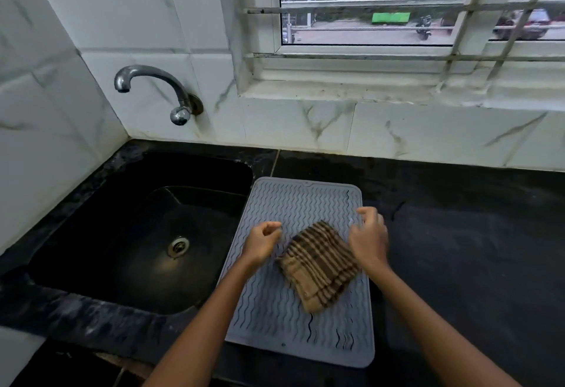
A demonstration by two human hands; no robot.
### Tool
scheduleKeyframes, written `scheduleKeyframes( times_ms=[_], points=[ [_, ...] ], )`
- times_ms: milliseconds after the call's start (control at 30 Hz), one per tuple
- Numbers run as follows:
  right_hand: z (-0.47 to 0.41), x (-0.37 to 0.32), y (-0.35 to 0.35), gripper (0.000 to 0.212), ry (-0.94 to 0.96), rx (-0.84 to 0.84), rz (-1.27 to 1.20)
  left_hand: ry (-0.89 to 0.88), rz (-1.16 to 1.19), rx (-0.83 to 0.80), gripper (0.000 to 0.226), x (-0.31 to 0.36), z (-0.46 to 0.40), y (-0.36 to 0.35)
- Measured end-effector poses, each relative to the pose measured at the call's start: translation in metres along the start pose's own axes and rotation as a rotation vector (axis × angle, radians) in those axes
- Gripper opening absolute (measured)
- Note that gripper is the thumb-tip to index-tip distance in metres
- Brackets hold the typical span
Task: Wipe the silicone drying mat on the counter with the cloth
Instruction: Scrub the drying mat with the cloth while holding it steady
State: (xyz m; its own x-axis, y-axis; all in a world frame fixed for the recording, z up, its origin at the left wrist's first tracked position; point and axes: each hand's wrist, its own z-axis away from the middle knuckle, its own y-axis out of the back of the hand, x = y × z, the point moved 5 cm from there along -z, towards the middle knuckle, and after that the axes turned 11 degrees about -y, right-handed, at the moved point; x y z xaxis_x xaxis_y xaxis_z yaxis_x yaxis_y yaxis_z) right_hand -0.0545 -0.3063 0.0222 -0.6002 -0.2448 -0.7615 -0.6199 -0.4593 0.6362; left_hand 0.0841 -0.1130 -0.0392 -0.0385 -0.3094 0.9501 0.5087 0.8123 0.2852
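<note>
From my remote seat I see the grey rectangular silicone drying mat with wavy ridges (275, 310) lying flat on the black stone desk (458, 249) at lower centre of the frame, its left edge just beside the black sink (101, 233). The brown and tan striped folded cloth (319, 267) rests on the middle of the mat, skewed to its edges. The left hand (263, 241) hangs over the mat just left of the cloth, fingers loosely curled with nothing in them. The right hand (368, 235) is at the cloth's right corner, fingers bent and spread; it looks empty, though its heel hides the cloth's edge there, so I cannot rule out a light touch. I judge the wiping stroke is not under way, since neither hand is pressing the cloth. The risks I'd watch: the mat is light and loose on a smooth desk, so a hard one-handed push could slide or buckle it towards the sink instead of cleaning it. The folded cloth could also bunch on the ridges and skip the grooves. Pinning the mat with the left hand should prevent both.
</note>
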Motion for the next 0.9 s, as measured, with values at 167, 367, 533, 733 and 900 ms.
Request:
scheduleKeyframes(
  times_ms=[167,367,533,733,900],
  points=[
    [0.037,0.012,-0.078,0.074,0.34,-0.342,0.55,-0.153,-0.217,0.078,0.017,0.001,-0.024,0.004],
    [0.045,0.023,-0.095,0.052,0.408,-0.19,0.687,-0.27,-0.548,0.003,0.038,0.013,-0.071,0.0],
    [0.039,0.01,-0.091,0.05,0.354,-0.184,0.577,-0.33,-0.757,-0.127,0.053,0.01,-0.112,-0.001],
    [0.061,0.0,-0.102,0.08,0.327,-0.153,0.75,-0.439,-0.878,-0.147,0.058,-0.008,-0.137,0.005],
    [0.018,-0.011,-0.088,0.053,0.179,0.018,0.176,-0.468,-0.878,-0.092,0.054,-0.013,-0.143,0.004]
  ],
)
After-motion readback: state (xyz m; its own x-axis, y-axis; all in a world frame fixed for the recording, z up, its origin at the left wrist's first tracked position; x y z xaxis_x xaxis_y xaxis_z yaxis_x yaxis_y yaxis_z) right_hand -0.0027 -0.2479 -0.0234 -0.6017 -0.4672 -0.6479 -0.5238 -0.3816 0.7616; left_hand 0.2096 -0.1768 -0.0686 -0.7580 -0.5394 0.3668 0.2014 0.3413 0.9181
